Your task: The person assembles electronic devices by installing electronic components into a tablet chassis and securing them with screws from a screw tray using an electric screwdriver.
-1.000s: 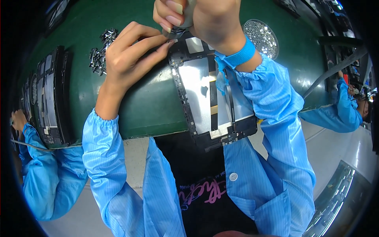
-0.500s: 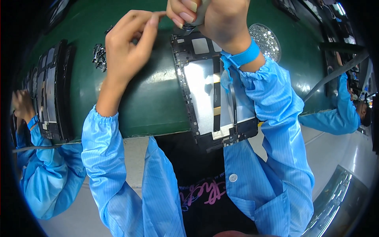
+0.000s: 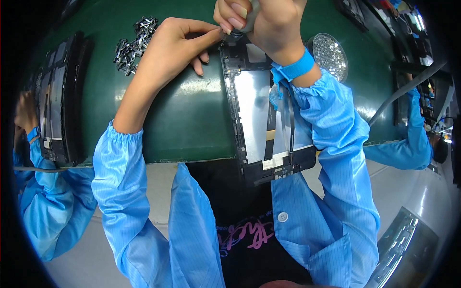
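A flat tablet-like device frame (image 3: 250, 105), black-edged with a silver plate and dark ribbon strips, lies in front of me, its near end past the table edge. My left hand (image 3: 177, 50) is at its far left corner, thumb and forefinger pinched together; whatever lies between them is too small to make out. Right beside those fingertips, my right hand (image 3: 269, 24) is closed around a light grey tool (image 3: 251, 17), mostly hidden by the fingers, so its kind does not show. A blue wrist strap (image 3: 295, 67) circles my right wrist.
Small black and metallic parts (image 3: 132, 48) lie piled left of my left hand. Right of my right wrist stands a round clear dish (image 3: 330, 56) of tiny silvery pieces. Similar frames are stacked (image 3: 60, 103) on the green table (image 3: 187, 125) at left. Co-workers' blue sleeves (image 3: 401, 151) show both sides.
My left hand has moved right to the frame's corner, meeting the right hand's fingertips. More of the parts pile shows. The frame appears slightly farther right in view.
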Tool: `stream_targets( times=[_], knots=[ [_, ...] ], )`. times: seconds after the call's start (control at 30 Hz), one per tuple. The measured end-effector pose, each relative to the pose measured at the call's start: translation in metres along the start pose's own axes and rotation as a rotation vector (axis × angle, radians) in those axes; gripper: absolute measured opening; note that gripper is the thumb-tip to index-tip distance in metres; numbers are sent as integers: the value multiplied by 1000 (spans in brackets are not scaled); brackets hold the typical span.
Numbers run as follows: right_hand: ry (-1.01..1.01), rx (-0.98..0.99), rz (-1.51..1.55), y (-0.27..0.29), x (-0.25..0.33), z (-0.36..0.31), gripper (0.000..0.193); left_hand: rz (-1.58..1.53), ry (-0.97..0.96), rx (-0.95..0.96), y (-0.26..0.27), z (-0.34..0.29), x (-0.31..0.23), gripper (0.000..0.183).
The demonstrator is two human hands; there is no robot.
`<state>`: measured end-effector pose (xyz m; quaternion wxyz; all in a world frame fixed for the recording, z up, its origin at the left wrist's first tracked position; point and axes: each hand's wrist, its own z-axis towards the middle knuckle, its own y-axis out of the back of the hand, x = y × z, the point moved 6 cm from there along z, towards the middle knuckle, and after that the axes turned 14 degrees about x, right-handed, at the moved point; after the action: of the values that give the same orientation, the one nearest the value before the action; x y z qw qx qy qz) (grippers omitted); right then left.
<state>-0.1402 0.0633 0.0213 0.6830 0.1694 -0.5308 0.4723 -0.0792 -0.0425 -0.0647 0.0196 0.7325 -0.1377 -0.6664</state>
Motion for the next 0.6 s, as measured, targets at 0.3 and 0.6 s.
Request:
stream_targets(
  times=[0.3, 0.6],
  knots=[
    [-84, -125, 535, 52, -121, 4, 16, 54, -39, 23, -6, 9, -4, 31],
    [-74, -53, -33, 1, -7, -2, 18, 58, 1, 14, -2, -2, 2, 26]
  ],
)
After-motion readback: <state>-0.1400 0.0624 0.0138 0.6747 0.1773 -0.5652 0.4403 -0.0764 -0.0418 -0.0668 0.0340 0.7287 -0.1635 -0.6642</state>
